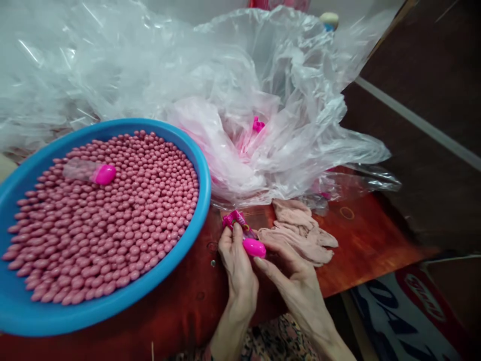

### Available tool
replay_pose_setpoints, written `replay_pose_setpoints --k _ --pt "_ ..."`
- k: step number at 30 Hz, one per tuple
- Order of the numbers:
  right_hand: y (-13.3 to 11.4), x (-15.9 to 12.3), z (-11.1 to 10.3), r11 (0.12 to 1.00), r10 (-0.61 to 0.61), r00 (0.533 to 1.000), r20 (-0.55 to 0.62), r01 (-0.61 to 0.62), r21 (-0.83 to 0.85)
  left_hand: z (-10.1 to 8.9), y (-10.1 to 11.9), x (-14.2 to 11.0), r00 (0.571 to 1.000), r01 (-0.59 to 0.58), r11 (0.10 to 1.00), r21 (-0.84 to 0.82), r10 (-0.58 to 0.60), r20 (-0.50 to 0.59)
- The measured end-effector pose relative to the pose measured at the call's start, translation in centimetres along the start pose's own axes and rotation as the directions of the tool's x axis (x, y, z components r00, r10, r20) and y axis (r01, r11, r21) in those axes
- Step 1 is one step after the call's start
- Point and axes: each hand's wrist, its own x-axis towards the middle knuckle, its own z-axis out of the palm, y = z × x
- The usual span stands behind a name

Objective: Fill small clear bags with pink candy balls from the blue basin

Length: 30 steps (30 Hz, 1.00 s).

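Observation:
Both my hands meet over the front edge of a red table [361, 245]. My left hand [236, 260] is closed round a small pink tube [244, 233] with a bright pink cap. My right hand [291, 263] pinches the cap end [254, 247] of that tube. To the left stands a big blue basin [203, 180] filled with small pink candy beads [112, 220]. Another clear tube with a pink cap [93, 173] lies on top of the beads.
Large crumpled clear plastic bags [233, 90] fill the back of the table, with pink pieces [257, 124] showing inside one. A beige cloth glove [300, 230] lies just right of my hands. A dark floor with a printed sack [409, 311] lies to the right.

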Motion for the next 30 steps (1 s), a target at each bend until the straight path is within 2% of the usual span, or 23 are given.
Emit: replay_pose_setpoints --k 4,7,13,15,20,24,27,29,30 --pt "-0.2 0.5 0.1 0.967 0.123 0.992 -0.009 -0.118 0.226 -0.1 1.3 -0.6 0.987 0.152 0.988 -0.005 -0.152 0.054" --pt "0.2 0.4 0.1 0.924 0.197 0.980 0.007 -0.188 0.333 -0.3 1.7 -1.0 0.969 0.241 0.971 -0.001 -0.240 0.066" --pt "0.8 -0.1 0.3 0.874 0.231 0.971 0.056 -0.232 0.428 -0.7 1.5 -1.1 0.964 0.265 0.963 -0.057 -0.265 0.004" --pt "0.6 -0.5 0.4 0.890 0.227 0.973 0.043 -0.225 0.397 -0.8 1.7 -1.0 0.968 0.247 0.965 -0.088 -0.249 -0.008" --pt "0.3 -1.8 1.4 0.969 0.154 0.988 0.009 -0.153 0.192 -0.8 1.9 -1.1 0.975 0.219 0.964 -0.148 -0.222 -0.006" --pt "1.2 -2.3 2.2 0.985 0.114 0.990 -0.077 -0.102 0.140 -0.7 1.7 -1.3 0.964 0.265 0.950 -0.167 -0.267 0.008" --pt "1.8 -1.8 1.5 0.980 0.129 0.984 -0.119 -0.108 0.169 -0.6 1.9 -1.2 0.960 0.279 0.942 -0.188 -0.272 0.062" --pt "1.9 -1.4 0.6 0.996 0.068 0.982 -0.175 -0.056 0.072 -0.8 2.4 -0.9 0.968 0.251 0.946 -0.203 -0.241 0.076" --pt "1.9 -1.2 0.1 1.000 -0.008 0.979 -0.202 0.002 -0.028 -1.0 2.7 -0.8 0.970 0.240 0.949 -0.205 -0.229 0.077"
